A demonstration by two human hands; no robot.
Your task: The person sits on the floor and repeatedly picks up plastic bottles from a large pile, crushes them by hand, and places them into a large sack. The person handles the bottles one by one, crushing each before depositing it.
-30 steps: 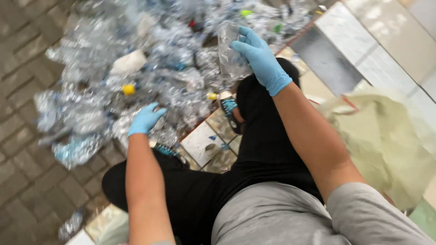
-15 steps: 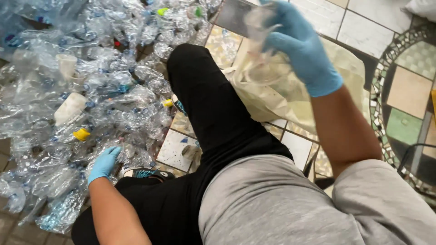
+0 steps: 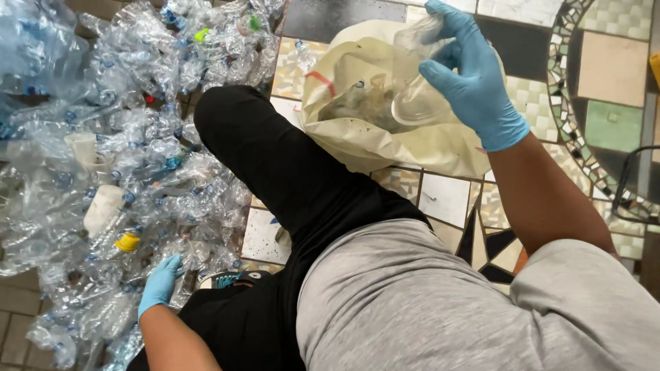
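Note:
My right hand [image 3: 474,75], in a blue glove, grips a clear plastic cup [image 3: 418,96] over the open mouth of a cream plastic bag [image 3: 371,141]. The bag lies on the tiled floor at my right and holds more clear plastic. My left hand [image 3: 159,283], also gloved in blue, rests low at the near edge of a big heap of crushed clear plastic bottles [image 3: 117,151]. Its fingers lie among the bottles; whether they grip one I cannot tell. My black-trousered leg [image 3: 289,178] stretches between the heap and the bag.
A white bottle [image 3: 103,206] and a yellow cap [image 3: 127,242] lie in the heap, with green caps [image 3: 201,34] further back. The floor is mosaic tile [image 3: 605,69] on the right and grey paving at the left. A dark cable [image 3: 629,172] curls at the right edge.
My right hand has carried the clear cup from above the bottle heap across to the cream bag. My view has swung right. The left hand has stayed low at the heap's edge.

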